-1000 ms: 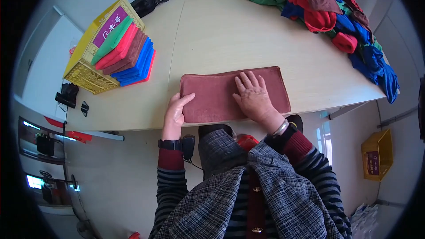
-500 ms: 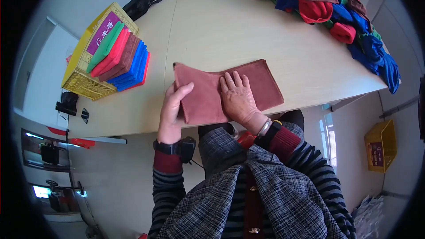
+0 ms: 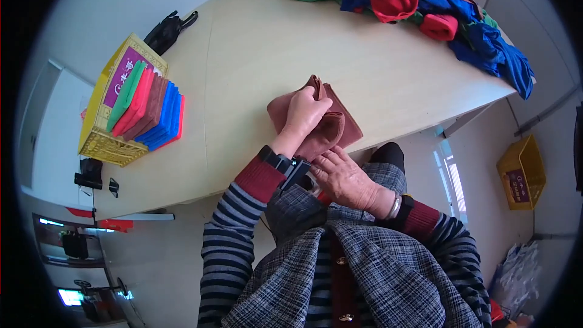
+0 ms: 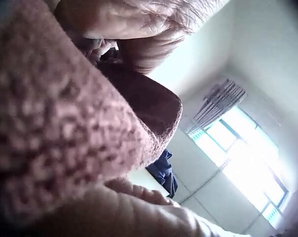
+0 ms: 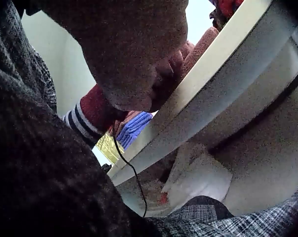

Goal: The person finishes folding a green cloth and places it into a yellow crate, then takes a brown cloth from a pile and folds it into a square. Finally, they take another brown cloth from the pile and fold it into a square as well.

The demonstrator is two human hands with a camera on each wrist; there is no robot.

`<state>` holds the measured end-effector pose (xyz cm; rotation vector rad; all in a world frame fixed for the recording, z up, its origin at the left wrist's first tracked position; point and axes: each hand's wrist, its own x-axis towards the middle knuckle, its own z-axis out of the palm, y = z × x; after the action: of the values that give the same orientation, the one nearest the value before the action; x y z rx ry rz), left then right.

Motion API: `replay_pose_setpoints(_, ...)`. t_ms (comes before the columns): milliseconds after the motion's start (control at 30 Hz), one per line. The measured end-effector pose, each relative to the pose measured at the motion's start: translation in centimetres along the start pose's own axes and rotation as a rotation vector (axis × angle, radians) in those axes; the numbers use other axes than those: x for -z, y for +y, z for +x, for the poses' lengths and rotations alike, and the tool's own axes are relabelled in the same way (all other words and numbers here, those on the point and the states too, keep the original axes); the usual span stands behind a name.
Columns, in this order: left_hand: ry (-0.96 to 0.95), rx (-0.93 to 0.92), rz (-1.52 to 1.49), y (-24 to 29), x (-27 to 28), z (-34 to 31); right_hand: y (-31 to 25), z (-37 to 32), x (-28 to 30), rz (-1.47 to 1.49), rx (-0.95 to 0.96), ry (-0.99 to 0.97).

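A brown towel (image 3: pixel 323 138) is bunched and partly folded over near the table's front edge. My left hand (image 3: pixel 305 111) reaches across it from the left and grips a raised fold. In the left wrist view, the towel's fuzzy surface (image 4: pixel 55 113) fills the left side below the left palm (image 4: pixel 139 19). My right hand (image 3: pixel 347 183) is at the towel's near edge, its fingers fairly straight and fingertips right at the cloth. It shows as a large dark shape in the right wrist view, where its fingers are blurred.
On the left, a stack of folded green, red, brown and blue towels (image 3: pixel 155 115) stands against a yellow basket (image 3: pixel 100 140). A heap of loose coloured cloths (image 3: pixel 395 0) covers the far right. A black bag (image 3: pixel 167 33) lies behind the basket. Another yellow basket (image 3: pixel 525 173) is at the right.
The left hand has lifted the towel's left part and brought it over to the right. The right hand has slid from the towel's top to its near edge. The head view has shifted.
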<state>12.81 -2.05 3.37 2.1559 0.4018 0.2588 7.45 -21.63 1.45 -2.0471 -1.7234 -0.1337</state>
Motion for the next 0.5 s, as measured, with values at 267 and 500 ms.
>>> replay_pose_setpoints(267, -0.218, 0.168, -0.074, 2.9, 0.4, -2.5, 0.1, -0.9, 0.4, -0.013, 0.098, 0.11)
replay_pose_setpoints(500, 0.122, -0.402, 0.377, 0.1, 4.7, -6.5, -0.2, -0.5, 2.4, 0.182, 0.038, 0.285)
